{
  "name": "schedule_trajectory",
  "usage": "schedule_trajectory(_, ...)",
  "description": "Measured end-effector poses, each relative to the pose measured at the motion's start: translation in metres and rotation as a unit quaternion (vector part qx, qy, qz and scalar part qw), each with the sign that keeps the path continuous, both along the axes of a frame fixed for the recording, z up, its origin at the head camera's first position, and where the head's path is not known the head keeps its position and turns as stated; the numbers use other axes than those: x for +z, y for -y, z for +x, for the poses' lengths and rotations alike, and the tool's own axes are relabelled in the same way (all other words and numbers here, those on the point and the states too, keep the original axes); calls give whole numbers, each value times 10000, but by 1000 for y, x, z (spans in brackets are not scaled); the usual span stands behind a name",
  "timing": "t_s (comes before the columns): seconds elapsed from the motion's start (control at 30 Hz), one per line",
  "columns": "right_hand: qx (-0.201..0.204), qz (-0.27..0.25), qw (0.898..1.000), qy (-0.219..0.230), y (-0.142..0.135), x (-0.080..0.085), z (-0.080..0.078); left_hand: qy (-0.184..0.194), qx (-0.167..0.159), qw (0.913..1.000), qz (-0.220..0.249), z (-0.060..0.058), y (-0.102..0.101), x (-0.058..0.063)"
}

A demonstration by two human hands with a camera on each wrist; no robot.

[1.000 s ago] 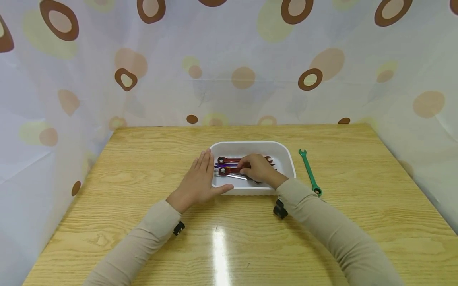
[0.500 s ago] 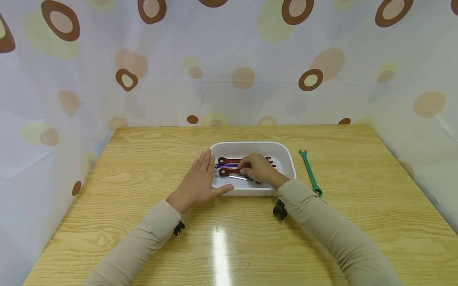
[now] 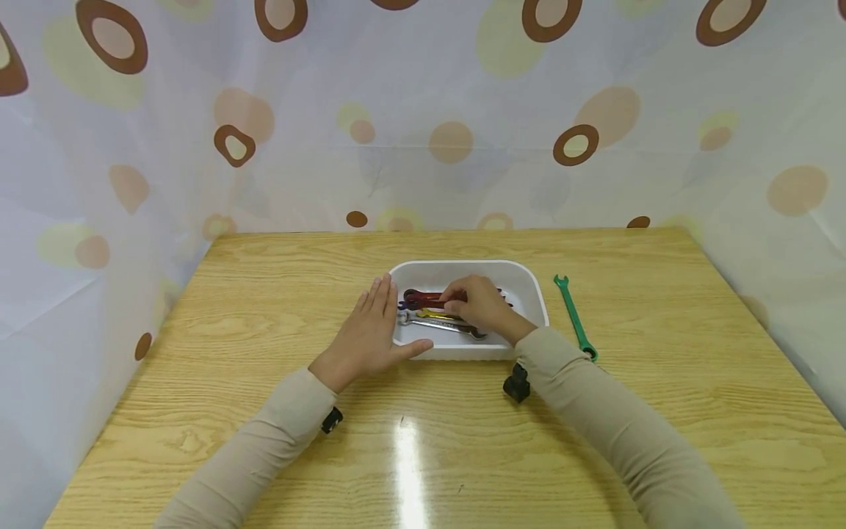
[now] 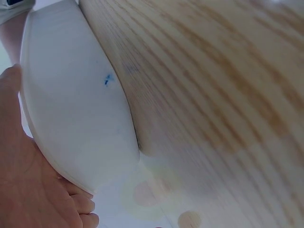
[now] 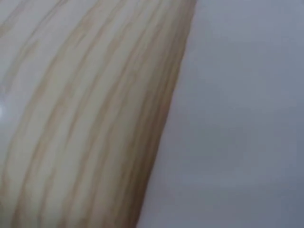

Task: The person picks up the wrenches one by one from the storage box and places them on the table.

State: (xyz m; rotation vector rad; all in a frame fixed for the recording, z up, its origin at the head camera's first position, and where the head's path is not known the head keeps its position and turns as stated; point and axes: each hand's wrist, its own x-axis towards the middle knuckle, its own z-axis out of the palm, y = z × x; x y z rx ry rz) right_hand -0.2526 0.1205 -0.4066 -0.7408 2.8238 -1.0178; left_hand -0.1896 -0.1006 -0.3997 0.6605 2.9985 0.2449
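Observation:
My right hand [image 3: 479, 301] reaches into a white tray [image 3: 463, 353] and pinches a red ratcheting wrench [image 3: 418, 303] by its shaft. That wrench lies close against another red wrench [image 3: 411, 294] behind it, partly covering it. Nearer the front of the tray are a yellow wrench [image 3: 429, 314] and silver wrenches [image 3: 436, 324]. My left hand [image 3: 370, 330] rests against the tray's left end, fingers straight and thumb along the front rim. The left wrist view has the left hand [image 4: 33, 185] touching the tray's outer wall [image 4: 76, 109]. No hand appears in the right wrist view.
On the wooden table [image 3: 264, 308], a green wrench [image 3: 573, 316] lies right of the tray, its ring end near the right sleeve [image 3: 562, 367]. A patterned curtain [image 3: 423, 110] stands behind and at both sides. The right wrist view is blurred.
My right hand has slid the red wrench toward the back of the tray, up to the other red one, covering the purple-blue wrench and exposing the yellow one. The left hand stays put.

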Motion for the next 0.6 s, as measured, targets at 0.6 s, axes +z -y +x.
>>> schedule_trajectory(0.6,-620,-577,9956,402,-4,30,-4,10,2,10000,7,0,0,0)
